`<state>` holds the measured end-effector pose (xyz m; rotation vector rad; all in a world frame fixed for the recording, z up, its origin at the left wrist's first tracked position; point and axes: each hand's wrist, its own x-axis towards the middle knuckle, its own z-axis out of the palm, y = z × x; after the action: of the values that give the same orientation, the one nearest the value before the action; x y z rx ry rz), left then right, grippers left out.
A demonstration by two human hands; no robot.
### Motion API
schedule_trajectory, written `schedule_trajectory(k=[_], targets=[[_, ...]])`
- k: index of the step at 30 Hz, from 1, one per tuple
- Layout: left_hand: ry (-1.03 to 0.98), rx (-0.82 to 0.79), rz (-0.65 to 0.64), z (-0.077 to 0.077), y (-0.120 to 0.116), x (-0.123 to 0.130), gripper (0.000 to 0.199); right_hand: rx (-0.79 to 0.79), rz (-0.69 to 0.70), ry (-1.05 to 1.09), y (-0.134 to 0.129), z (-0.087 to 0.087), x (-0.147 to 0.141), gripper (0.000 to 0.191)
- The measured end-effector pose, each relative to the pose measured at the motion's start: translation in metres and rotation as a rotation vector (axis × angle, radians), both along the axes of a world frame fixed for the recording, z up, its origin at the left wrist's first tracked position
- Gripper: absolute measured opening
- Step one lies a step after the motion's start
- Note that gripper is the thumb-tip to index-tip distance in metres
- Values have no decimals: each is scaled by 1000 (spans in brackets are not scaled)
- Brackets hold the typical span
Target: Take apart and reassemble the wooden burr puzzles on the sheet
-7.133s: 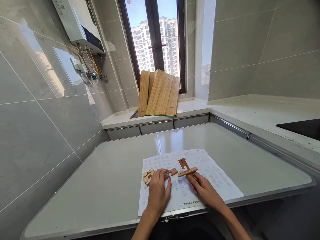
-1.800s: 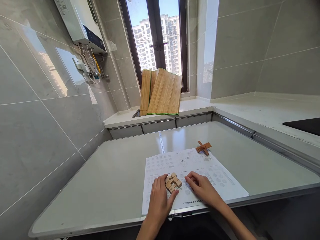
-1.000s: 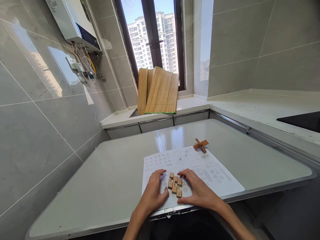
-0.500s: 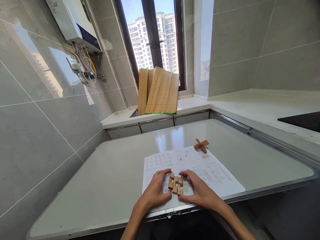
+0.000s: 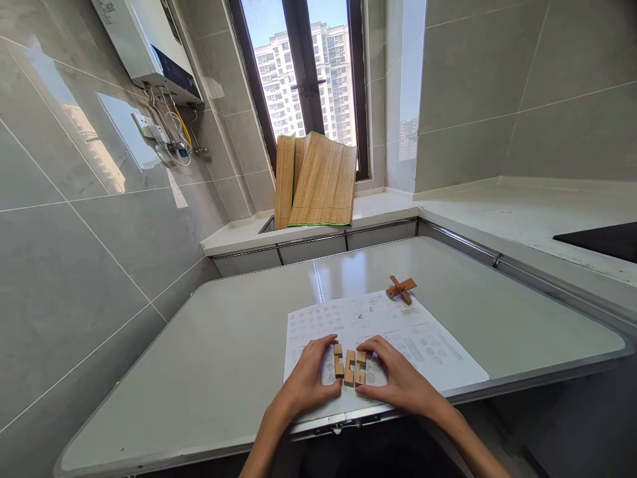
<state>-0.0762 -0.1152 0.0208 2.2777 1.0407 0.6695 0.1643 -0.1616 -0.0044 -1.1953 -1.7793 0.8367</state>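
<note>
Three pale notched wooden puzzle pieces stand side by side over the printed paper sheet [image 5: 343, 315], with narrow gaps between them. My left hand [image 5: 311, 377] is closed on the left puzzle piece [image 5: 339, 366], fingers at its far end and thumb at its near end. In the same way my right hand [image 5: 398, 377] grips the right puzzle piece [image 5: 361, 359]. Between the two hands is the middle puzzle piece [image 5: 349, 378], which neither hand visibly touches. Beyond them, a brown wooden cross-shaped piece [image 5: 401, 289] lies at the sheet's far right corner.
The sheet lies on a glossy white folding table [image 5: 239, 345] close to its front edge. Behind the table runs a white counter [image 5: 378, 204], where a folded bamboo mat [image 5: 323, 182] leans by the window. Tiled walls bound both sides.
The pieces, touching in one cluster before, are now apart. My left hand has drawn the left piece leftward, and the right piece has shifted slightly right, opening gaps around the middle one.
</note>
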Motion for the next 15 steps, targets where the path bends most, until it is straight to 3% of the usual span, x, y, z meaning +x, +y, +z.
schedule_trajectory(k=[8, 15], targets=[[-18, -18, 45, -1, -2, -2, 69, -23, -4, 38, 0, 0, 1, 48], [-160, -114, 146, -1, -1, -10, 64, -71, -88, 41, 0, -2, 2, 55]])
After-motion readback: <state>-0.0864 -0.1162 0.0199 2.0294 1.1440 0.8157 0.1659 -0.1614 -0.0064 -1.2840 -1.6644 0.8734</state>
